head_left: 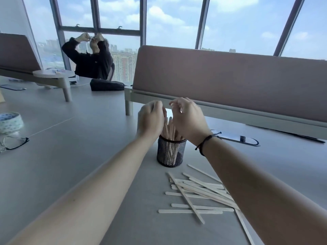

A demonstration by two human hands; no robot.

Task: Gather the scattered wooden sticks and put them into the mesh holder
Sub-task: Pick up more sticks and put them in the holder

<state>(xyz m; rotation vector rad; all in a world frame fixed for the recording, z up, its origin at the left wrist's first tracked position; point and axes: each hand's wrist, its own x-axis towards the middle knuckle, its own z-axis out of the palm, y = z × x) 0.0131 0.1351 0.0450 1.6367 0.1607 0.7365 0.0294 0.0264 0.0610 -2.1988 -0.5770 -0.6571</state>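
Both hands hover above the mesh holder (pixel 171 151), which stands upright on the counter (pixel 74 147) directly below and between them. The left hand (pixel 151 119) and the right hand (pixel 189 119) face each other around the tops of the sticks (pixel 170 129) already standing in the holder, probably to steady or settle that bundle upright. Fingers on both hands are curled, but they point away from the camera; whether they grip the stick tops or merely cup them cannot be determined. A loose pile of sticks (pixel 198 191) lies flat on the counter nearer the person than the hands, under the right forearm, which covers part of the pile. The task is judged partly complete.
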